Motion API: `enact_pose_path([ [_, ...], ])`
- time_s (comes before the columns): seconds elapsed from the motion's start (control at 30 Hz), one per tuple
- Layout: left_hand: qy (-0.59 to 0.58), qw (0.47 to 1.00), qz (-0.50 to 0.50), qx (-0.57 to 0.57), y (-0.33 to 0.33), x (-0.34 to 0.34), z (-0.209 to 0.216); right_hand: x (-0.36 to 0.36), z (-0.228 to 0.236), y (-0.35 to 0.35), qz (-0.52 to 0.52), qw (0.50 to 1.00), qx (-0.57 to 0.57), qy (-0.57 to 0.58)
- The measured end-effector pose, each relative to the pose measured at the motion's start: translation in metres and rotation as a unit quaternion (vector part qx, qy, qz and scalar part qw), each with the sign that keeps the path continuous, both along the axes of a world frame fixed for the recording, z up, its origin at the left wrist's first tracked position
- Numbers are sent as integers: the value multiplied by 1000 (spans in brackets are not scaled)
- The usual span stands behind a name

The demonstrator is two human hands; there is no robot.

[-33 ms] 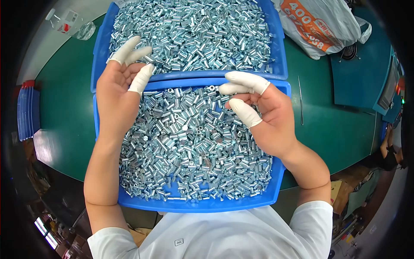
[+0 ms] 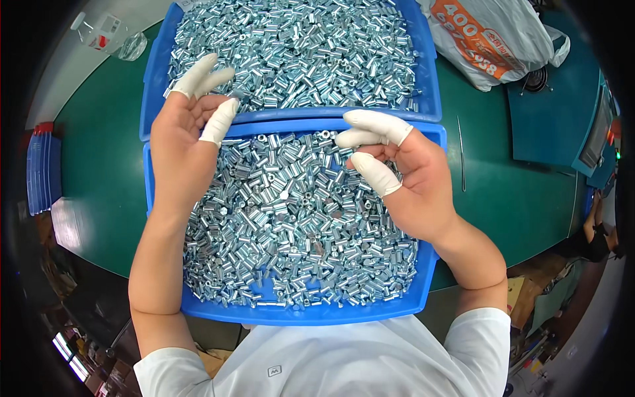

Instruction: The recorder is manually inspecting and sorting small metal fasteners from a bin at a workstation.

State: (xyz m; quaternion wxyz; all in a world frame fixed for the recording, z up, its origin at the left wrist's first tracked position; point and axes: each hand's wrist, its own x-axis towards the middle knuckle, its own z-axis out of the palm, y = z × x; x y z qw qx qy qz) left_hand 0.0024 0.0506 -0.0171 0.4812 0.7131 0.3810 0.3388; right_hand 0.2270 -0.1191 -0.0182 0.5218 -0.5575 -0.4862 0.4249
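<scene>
Two blue plastic bins stand end to end, heaped with short shiny metal sleeves, some showing holes in their ends. My left hand (image 2: 183,132) hovers over the left side, where the near bin (image 2: 304,313) meets the far bin (image 2: 433,86). White finger cots cover its thumb and two fingers, which are spread apart with nothing plainly between them. A small grey blur shows beside that thumb's tip. Above the near bin's right side is my right hand (image 2: 413,172), also in white finger cots, thumb and fingers apart and holding nothing. Below it lie the loose metal sleeves (image 2: 297,212).
The bins rest on a green table (image 2: 99,152). A clear plastic bottle (image 2: 109,36) lies at the far left, above stacked blue trays (image 2: 43,172). To the right are a thin metal rod (image 2: 461,155), a white-and-orange plastic bag (image 2: 493,40) and a teal machine (image 2: 555,119).
My left hand has shifted very slightly to the right. My right hand and the bins look the same.
</scene>
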Motion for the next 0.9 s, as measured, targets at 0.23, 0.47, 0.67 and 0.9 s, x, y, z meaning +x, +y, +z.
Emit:
enact_pose_path([
  [0.23,19,994,-36,100,-2,-8,-4,2,6,0,24,949,45,-311],
  [0.47,314,927,-121,163,-33,-17,29,-3,30,-10,-8,817,3,-576],
  [0.67,447,839,-212,224,-51,-23,44,4,37,-16,20,773,-100,-626],
  [0.9,349,883,-279,144,-47,-16,33,0,29,-16,81,800,-155,-573],
])
